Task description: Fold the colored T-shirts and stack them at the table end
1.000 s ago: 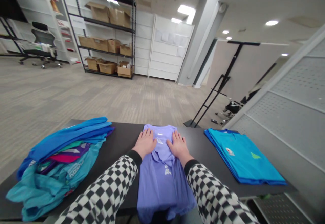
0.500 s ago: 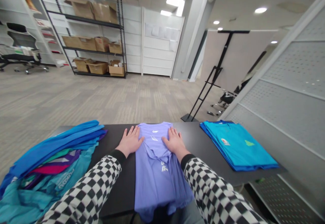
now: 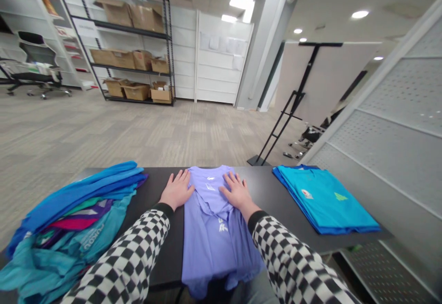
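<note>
A lavender shirt lies folded lengthwise down the middle of a black table, its near end hanging over the front edge. My left hand rests flat with fingers spread at the shirt's left upper edge, partly on the table. My right hand lies flat and open on the shirt's right upper part. Both arms wear black-and-white checked sleeves.
A loose heap of blue, teal and purple shirts covers the table's left end. A neat stack of folded teal shirts sits at the right end. Beyond the table are a black stand, shelves with cardboard boxes and an office chair.
My left hand has slid outward from the shirt's middle to its left edge. The camera view has shifted slightly; the shirt and both piles stay where they were.
</note>
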The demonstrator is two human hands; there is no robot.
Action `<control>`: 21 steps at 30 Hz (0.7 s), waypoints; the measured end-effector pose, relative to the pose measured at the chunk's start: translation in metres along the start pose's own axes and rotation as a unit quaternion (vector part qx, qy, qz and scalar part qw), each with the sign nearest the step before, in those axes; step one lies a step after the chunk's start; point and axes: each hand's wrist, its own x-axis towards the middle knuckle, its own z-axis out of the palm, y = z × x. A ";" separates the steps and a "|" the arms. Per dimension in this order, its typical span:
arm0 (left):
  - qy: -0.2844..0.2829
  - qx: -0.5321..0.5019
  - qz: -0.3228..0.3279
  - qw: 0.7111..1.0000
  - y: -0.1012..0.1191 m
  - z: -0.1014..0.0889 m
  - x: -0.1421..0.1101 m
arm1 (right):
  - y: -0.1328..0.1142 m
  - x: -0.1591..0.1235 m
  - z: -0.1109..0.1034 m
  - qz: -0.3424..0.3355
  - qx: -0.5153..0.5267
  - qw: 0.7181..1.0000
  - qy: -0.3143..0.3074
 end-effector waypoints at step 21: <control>0.058 -0.139 -0.020 0.988 -0.005 0.001 0.002 | -0.011 0.010 -0.001 0.069 0.003 0.997 -0.025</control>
